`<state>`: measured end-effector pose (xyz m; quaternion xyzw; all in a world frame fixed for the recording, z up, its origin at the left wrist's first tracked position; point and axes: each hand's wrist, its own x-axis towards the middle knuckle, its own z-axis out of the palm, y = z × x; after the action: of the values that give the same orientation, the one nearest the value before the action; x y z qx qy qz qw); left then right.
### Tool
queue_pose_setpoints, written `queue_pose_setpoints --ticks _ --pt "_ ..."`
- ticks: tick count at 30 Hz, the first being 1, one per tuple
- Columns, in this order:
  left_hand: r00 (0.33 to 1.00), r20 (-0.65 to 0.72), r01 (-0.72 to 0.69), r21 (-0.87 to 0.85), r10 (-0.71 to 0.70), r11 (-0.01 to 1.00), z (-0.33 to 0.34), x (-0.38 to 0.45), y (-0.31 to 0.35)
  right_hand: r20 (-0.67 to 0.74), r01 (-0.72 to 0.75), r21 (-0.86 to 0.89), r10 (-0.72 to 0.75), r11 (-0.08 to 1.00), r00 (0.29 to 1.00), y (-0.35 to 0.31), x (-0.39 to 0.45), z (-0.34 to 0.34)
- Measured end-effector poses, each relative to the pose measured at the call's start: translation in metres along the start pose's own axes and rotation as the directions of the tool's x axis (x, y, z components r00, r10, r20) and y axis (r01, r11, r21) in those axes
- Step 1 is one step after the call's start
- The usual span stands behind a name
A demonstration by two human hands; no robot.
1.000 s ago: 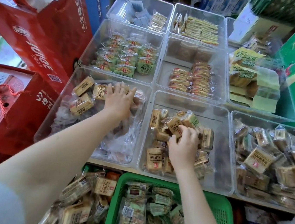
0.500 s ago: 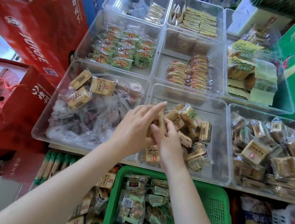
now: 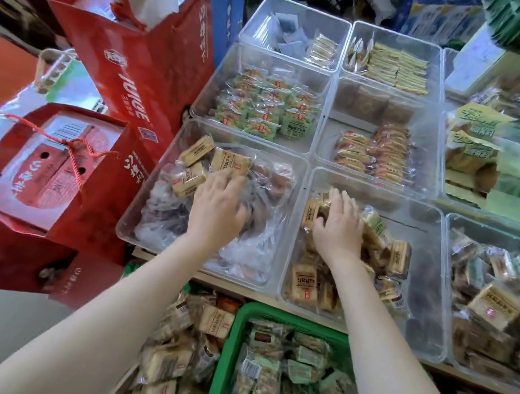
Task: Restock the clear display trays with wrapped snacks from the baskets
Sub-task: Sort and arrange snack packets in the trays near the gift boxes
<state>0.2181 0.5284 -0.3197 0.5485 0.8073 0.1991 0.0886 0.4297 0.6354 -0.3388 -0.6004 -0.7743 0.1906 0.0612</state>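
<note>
Hands in two front trays

Left hand (image 3: 216,209) lies palm down, fingers relaxed and apart, on the wrappers in the left clear tray (image 3: 140,212), tan snacks (image 3: 189,177) at its 10 o'clock. Right hand (image 3: 339,227) rests on the beige packs (image 3: 304,278) in the middle tray (image 3: 430,281); can't tell if it's pinching one. Green basket (image 3: 227,355) sits at 6 o'clock

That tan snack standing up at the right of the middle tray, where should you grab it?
Pinch the tan snack by its two flat faces, coming straight down from above. It stands on edge at the pile's right side with bare tray floor beside it, so its top is free. The right hand is closest.
</note>
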Motion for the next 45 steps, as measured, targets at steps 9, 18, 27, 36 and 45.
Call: queue_pose_setpoints --ticks 9,18,27,36,45 --pt "0.991 0.091 -0.123 0.338 0.097 0.933 0.012 0.077 -0.03 -0.003 0.056 0.413 -0.06 0.909 0.998 -0.034 -0.076 -0.002" --pt "0.934 0.349 0.143 -0.555 0.073 0.819 -0.022 -0.029 0.045 0.394 -0.392 0.912 0.011 0.118 0.919 -0.047 -0.106 -0.021" --pt "0.979 0.185 0.153 -0.41 -0.082 0.899 -0.015 -0.07 0.008 -0.16 -0.201 0.545 0.336 0.814 0.928 0.004 -0.074 -0.019" --pt "0.973 0.13 0.18 0.091 -0.191 0.979 -0.003 0.007 -0.063 -0.073 -0.201 0.077 0.206 0.977 0.976 0.01 -0.078 -0.009" --pt "0.935 0.16 0.335 -0.108 -0.316 0.936 -0.02 -0.007 -0.046 0.008 -0.076 0.514 0.084 0.854 0.996 -0.047 -0.121 -0.007"
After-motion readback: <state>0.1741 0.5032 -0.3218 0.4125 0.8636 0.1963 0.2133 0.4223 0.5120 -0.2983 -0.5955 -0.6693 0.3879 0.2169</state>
